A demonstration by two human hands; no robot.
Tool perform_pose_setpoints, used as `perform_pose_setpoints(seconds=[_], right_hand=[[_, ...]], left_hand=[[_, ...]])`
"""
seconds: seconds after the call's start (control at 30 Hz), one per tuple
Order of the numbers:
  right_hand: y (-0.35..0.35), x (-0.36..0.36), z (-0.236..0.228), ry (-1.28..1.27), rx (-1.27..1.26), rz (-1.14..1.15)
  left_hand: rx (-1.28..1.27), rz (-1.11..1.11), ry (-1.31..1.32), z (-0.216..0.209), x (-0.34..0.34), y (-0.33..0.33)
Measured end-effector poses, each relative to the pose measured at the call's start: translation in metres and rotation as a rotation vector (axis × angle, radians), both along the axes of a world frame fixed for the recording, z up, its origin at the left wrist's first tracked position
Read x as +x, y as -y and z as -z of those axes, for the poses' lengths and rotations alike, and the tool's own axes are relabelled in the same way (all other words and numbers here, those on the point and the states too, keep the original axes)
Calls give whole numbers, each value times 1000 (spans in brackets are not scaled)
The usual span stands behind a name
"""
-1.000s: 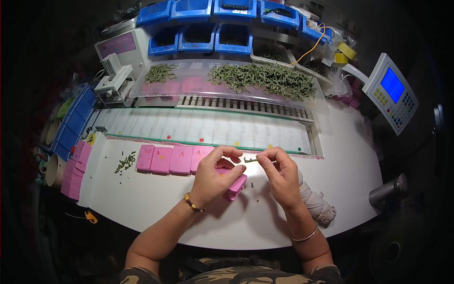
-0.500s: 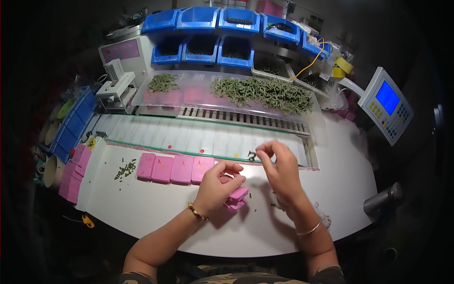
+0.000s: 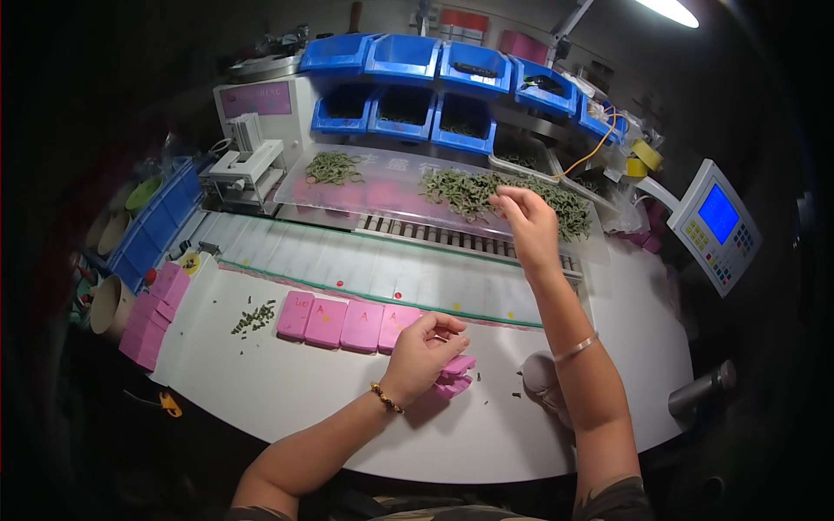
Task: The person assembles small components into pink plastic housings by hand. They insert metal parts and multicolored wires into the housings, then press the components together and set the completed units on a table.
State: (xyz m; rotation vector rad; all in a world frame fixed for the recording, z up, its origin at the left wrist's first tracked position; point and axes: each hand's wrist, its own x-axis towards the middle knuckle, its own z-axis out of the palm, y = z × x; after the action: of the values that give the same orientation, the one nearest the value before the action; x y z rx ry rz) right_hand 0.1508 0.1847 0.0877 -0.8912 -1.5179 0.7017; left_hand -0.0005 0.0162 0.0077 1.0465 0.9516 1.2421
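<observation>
My left hand [image 3: 423, 358] is closed on a pink block [image 3: 455, 379] with a gap in its side, low over the white table. The hand covers much of the block. My right hand [image 3: 532, 227] is raised over a clear plastic sheet [image 3: 391, 198], its fingertips at a pile of small grey-green twisted pieces [image 3: 460, 189]. Its fingers are bent and close together; anything between them is hidden. Left of my left hand, several pink blocks [image 3: 361, 327] lie in a row, marked in red.
Small dark green bits [image 3: 254, 319] lie scattered at the left. Blue bins [image 3: 403, 57] stand in two rows at the back. A keypad display [image 3: 718, 224] rises at the right. Stacked pink blocks [image 3: 156, 321] are at the left edge. A grey cylinder [image 3: 702, 389] stands at the right edge.
My right hand has moved up and away to the pile; the dark twisted piece at its fingertips no longer shows. The left hand keeps its hold. The whole view has shifted.
</observation>
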Motion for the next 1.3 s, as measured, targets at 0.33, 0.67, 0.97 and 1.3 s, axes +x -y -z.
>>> perform_pose_setpoints(seconds=[0.33, 0.67, 0.97, 1.3], right_hand=[[181, 31, 15, 603, 214, -413], [187, 45, 21, 547, 293, -92], [212, 21, 31, 834, 624, 61], [224, 92, 44, 992, 637, 122]], left_hand=[[-209, -111, 374, -12, 3, 2], [-179, 157, 620, -21, 32, 24], [-439, 111, 724, -30, 21, 1], [-480, 59, 625, -10, 11, -2]])
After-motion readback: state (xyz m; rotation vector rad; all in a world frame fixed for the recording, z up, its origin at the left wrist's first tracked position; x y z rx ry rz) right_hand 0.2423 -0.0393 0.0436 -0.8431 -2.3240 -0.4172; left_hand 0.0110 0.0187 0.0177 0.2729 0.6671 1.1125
